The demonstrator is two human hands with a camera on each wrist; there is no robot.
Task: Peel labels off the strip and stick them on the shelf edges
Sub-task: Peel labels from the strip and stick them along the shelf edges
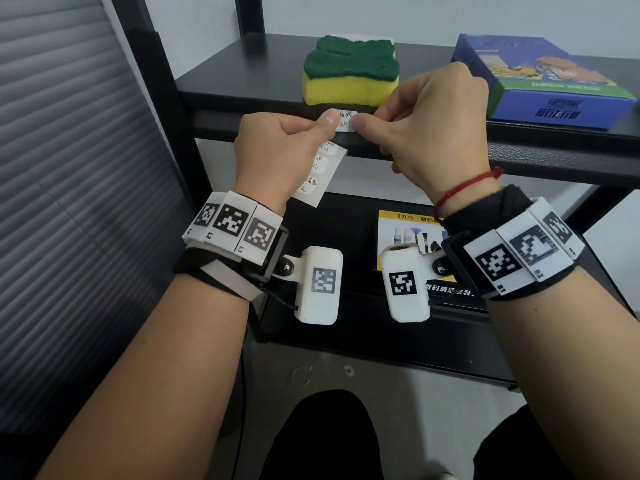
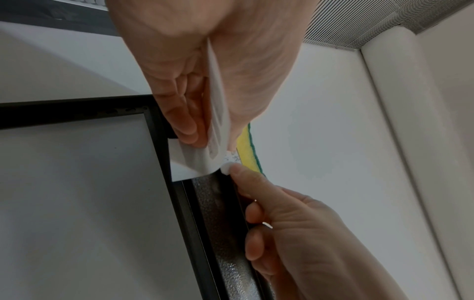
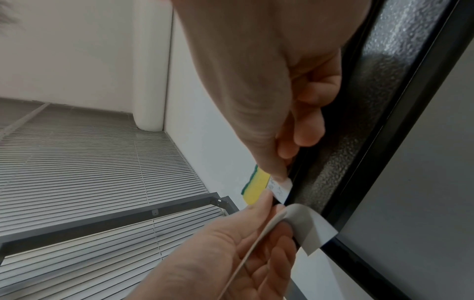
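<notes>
You were mid-stick: your left hand (image 1: 277,147) pinched the label strip (image 1: 317,176) while its thumb and your curled right hand (image 1: 433,123) pressed one label (image 1: 344,120) onto the shelf edge (image 1: 249,124) (below the sponge (image 1: 349,72)), so smoothing it flat probably came next.

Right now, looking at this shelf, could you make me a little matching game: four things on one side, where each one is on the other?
Things:
1. sponge
2. blue box
3. label
4. strip

Places:
A. pressed on the shelf edge by both thumbs
B. on the shelf, right side
C. hanging from the left hand
D. on the shelf, just above the label

Pairs: 1-D, 2-B, 3-A, 4-C
</notes>
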